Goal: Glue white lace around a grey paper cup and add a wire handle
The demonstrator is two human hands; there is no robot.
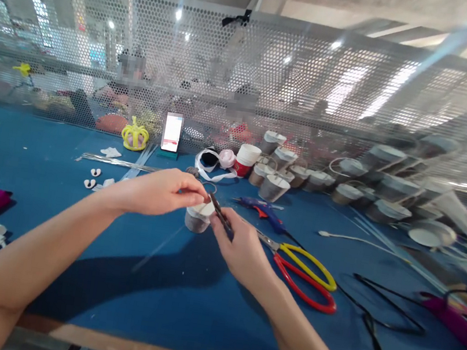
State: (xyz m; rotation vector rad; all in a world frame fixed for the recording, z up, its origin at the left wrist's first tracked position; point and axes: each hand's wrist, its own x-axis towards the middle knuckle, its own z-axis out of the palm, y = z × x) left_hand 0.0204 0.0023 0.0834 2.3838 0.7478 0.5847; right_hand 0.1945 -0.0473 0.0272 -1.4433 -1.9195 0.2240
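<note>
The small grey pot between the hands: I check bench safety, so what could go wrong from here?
The dark tool in the right hand might nip the left hand, whose fingertips are near its tip. The small grey pot, near both hands, could be knocked over. The scissors beside the right wrist might scratch it.

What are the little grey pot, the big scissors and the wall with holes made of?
Little grey pot: dull-looking, perhaps paper or fabric; too small to tell.
Big scissors: blades likely shiny metal, being silvery; handles probably plastic, smooth and brightly coloured.
Wall with holes: probably dull metal, greyish with even rows of holes.
</note>
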